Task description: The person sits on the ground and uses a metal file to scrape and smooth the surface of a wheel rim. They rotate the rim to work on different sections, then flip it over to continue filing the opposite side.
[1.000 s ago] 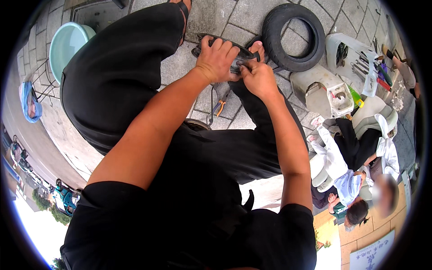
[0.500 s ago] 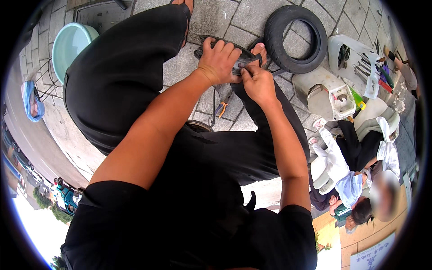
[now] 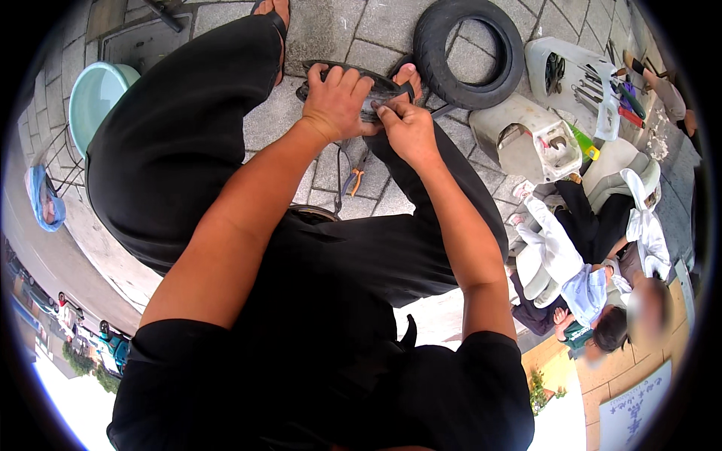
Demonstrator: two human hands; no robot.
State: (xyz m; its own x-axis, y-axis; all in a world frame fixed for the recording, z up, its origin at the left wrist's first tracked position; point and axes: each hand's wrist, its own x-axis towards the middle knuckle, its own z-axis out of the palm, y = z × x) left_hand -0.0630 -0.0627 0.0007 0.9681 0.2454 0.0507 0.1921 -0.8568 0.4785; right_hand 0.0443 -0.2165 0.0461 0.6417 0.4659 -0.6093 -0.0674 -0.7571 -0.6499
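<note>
A black rubber inner tube (image 3: 383,87) is stretched across between my hands, in front of my sandalled foot. My left hand (image 3: 335,103) grips it from above, with the fingers bent over its far edge. Beside it, my right hand (image 3: 410,129) is closed at a greyish, scuffed part of the rubber, its thumb and fingertips pressed together there. Whether those fingertips also hold something small is hidden. Below the hands, pliers (image 3: 353,180) with blue and orange handles lie on the paving.
A black tyre (image 3: 430,64) lies right of my foot. Beyond it are a cut-open white plastic container (image 3: 492,124) and a white tray (image 3: 538,56) with wrenches and screwdrivers. A pale green basin (image 3: 81,113) stands at left. Seated people (image 3: 594,218) are at right.
The whole scene has shifted left and slightly up in the picture as the view turned. Both hands keep their hold on the inner tube; the right thumb is a little more raised.
</note>
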